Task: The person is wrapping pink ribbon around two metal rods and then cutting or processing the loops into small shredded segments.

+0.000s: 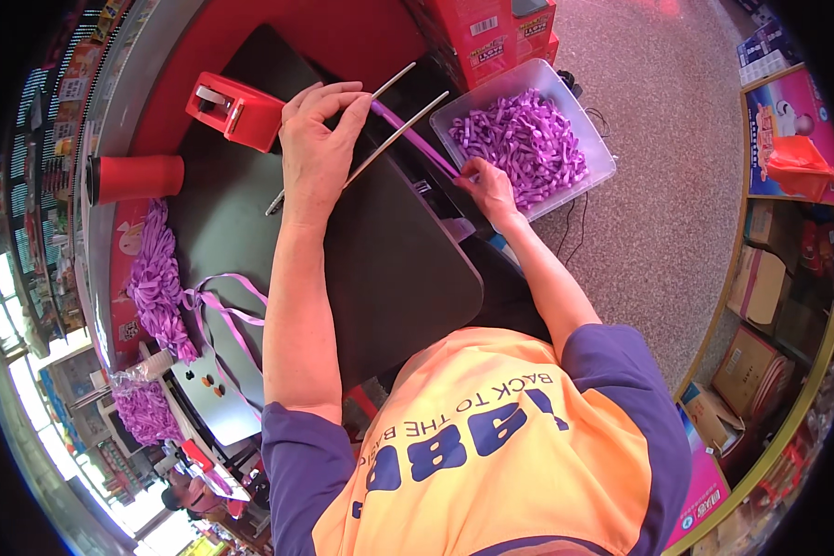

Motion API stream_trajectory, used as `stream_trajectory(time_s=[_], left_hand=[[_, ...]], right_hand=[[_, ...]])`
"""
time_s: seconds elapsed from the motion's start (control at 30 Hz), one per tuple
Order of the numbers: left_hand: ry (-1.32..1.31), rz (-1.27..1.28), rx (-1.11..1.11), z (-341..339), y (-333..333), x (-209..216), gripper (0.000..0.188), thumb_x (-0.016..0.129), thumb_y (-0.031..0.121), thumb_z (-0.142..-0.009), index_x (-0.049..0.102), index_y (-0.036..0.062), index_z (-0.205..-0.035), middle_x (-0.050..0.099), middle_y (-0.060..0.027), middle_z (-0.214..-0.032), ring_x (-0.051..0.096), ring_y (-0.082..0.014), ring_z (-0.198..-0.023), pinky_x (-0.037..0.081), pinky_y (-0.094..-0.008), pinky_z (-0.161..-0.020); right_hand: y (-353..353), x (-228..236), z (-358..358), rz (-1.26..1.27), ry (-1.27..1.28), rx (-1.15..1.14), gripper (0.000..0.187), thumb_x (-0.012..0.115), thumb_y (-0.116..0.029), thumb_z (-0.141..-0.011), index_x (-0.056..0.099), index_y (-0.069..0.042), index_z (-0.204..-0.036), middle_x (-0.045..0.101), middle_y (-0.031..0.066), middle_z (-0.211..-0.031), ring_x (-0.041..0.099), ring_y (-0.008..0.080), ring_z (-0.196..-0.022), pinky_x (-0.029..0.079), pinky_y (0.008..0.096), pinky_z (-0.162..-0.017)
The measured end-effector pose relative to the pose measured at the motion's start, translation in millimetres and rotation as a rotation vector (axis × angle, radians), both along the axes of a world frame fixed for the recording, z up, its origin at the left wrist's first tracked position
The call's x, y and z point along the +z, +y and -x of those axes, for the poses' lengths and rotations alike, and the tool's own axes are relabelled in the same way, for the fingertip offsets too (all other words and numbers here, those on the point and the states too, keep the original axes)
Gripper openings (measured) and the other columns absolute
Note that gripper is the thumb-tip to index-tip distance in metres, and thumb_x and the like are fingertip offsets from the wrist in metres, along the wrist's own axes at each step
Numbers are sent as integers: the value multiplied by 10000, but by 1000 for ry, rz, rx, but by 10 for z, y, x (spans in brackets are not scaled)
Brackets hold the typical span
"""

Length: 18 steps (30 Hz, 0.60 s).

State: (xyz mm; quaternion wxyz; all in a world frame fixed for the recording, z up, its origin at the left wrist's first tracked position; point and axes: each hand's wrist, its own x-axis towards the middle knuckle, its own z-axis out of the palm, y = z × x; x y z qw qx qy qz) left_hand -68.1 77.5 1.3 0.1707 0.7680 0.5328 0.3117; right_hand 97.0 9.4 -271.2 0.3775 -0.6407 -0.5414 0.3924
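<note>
A purple ribbon (415,139) is stretched between my two hands above the right edge of the dark table. My left hand (320,139) pinches its upper left end between thumb and fingertips. The fingers of my right hand (486,190) close on its lower right end. Two thin metal rods (400,136) slant up to the right beside my left hand, and the ribbon passes close to them; whether it touches them I cannot tell. Just right of my right hand stands a clear plastic bin (605,148) full of purple ribbon loops (528,139).
On the dark table (389,287) are a red tape dispenser (236,111) and a red cylinder (139,179). A purple ribbon bundle (157,278) hangs at the left, with loose strands (222,301). Red boxes (482,42) stand behind the bin; shelves (760,278) line the right.
</note>
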Motion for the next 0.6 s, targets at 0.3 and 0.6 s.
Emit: stream_trajectory(time_s=[0.3,0.6], left_hand=[[0,-15,-17,-2,0,-13,180,658,213,-830,707,59,-910,671,-7,-1045,459,-245,-1167,362,-355,-980],[-20,-11,-22,12,25,-10,189,662,213,-826,706,50,-913,676,-20,-1021,484,-229,-1132,378,-350,-959]], right_hand=[[-100,10,-127,-675,-310,-34,244,679,-54,-670,541,-98,-866,515,112,-977,525,298,-897,451,385,-755],[-265,-71,-195,-824,-249,157,179,614,-8,-632,566,-101,-777,581,29,-946,553,217,-803,426,326,-689]])
